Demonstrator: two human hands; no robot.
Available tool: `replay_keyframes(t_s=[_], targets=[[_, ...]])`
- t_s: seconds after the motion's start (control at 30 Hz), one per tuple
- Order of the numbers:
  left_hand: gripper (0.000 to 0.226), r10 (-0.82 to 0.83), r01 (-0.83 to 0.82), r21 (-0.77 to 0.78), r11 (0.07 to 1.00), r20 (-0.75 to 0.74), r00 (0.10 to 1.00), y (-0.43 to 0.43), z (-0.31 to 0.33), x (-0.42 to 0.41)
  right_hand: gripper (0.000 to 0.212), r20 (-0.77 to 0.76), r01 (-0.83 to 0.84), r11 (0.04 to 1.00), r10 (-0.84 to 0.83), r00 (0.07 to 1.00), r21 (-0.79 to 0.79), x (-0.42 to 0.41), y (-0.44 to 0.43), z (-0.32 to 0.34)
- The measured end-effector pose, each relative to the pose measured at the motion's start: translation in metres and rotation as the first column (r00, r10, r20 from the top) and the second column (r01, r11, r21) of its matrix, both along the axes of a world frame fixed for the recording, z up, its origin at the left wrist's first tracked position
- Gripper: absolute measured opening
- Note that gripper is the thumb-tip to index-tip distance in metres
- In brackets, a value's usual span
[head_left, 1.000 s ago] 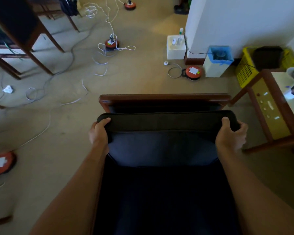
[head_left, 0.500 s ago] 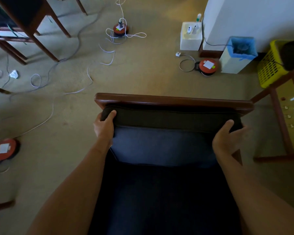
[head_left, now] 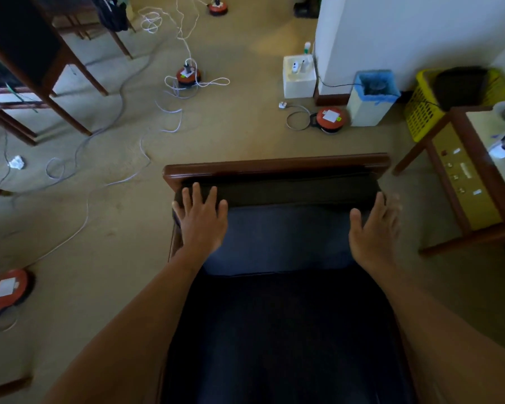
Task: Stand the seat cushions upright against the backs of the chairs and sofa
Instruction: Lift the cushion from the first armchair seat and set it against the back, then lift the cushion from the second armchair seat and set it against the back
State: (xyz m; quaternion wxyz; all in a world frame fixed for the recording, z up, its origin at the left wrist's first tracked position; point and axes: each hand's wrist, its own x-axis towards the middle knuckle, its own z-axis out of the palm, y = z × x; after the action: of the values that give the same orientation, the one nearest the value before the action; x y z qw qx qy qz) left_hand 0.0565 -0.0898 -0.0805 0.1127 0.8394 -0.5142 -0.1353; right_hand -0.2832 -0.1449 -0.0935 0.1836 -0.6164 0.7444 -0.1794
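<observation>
A dark blue seat cushion (head_left: 280, 237) stands upright against the back of a wooden chair (head_left: 274, 166), its top edge just under the chair's brown top rail. My left hand (head_left: 200, 218) lies flat on the cushion's upper left corner with the fingers spread. At the cushion's upper right corner my right hand (head_left: 373, 225) is open too, fingers apart and blurred, touching the edge. The dark chair base (head_left: 283, 339) fills the lower middle of the view.
White cables (head_left: 184, 83) and orange cable reels (head_left: 330, 118) lie on the beige carpet beyond the chair. A wooden side table (head_left: 461, 176) stands at the right, with a bin (head_left: 370, 97) and a yellow basket (head_left: 423, 112) behind it. Other wooden chairs (head_left: 41, 68) stand at the far left.
Both hands have let go of the cushion's top edge and opened flat against it. The cushion now rests against the chair back.
</observation>
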Motion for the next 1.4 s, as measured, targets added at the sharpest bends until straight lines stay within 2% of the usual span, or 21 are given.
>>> replay_keyframes(t_s=[0.1, 0.23, 0.4, 0.5, 0.73, 1.0, 1.2, 1.33, 1.4], targets=[[0.059, -0.276, 0.276, 0.015, 0.961, 0.023, 0.961, 0.014, 0.029, -0.05, 0.069, -0.077, -0.029, 1.0, 0.028, 0.997, -0.001, -0.025, 0.039, 0.022], [0.06, -0.559, 0.561, -0.014, 0.828, 0.067, 0.827, 0.035, 0.062, -0.136, 0.068, -0.178, 0.047, 0.999, -0.043, 0.983, 0.021, -0.075, 0.106, 0.051], [0.061, -0.791, 0.796, -0.014, 0.606, 0.095, 0.604, 0.066, 0.096, -0.258, 0.07, -0.294, 0.181, 0.981, -0.151, 0.944, 0.075, -0.163, 0.206, 0.088], [0.06, -0.882, 0.886, -0.044, 0.462, 0.08, 0.465, 0.091, 0.116, -0.334, 0.07, -0.302, 0.301, 0.951, -0.269, 0.915, 0.065, -0.217, 0.27, 0.109], [0.061, -0.984, 0.981, -0.116, 0.156, 0.073, 0.165, 0.183, 0.153, -0.513, 0.07, -0.242, 0.577, 0.816, -0.552, 0.798, 0.039, -0.336, 0.43, 0.136], [0.06, -0.999, 0.986, -0.16, -0.038, 0.022, -0.034, 0.332, 0.159, -0.694, 0.068, -0.255, 0.747, 0.661, -0.711, 0.655, 0.078, -0.451, 0.611, 0.133], [0.06, -0.988, 0.987, -0.08, -0.136, -0.067, -0.142, 0.421, 0.142, -0.794, 0.064, -0.206, 0.823, 0.557, -0.797, 0.567, 0.11, -0.519, 0.702, 0.116], [0.063, -0.97, 0.982, 0.01, -0.189, -0.154, -0.186, 0.456, 0.121, -0.855, 0.065, -0.094, 0.868, 0.473, -0.867, 0.489, 0.155, -0.555, 0.731, 0.084], [0.066, -0.964, 0.981, 0.06, -0.186, -0.203, -0.171, 0.467, 0.103, -0.884, 0.064, -0.001, 0.895, 0.407, -0.91, 0.414, 0.183, -0.571, 0.739, 0.061]])
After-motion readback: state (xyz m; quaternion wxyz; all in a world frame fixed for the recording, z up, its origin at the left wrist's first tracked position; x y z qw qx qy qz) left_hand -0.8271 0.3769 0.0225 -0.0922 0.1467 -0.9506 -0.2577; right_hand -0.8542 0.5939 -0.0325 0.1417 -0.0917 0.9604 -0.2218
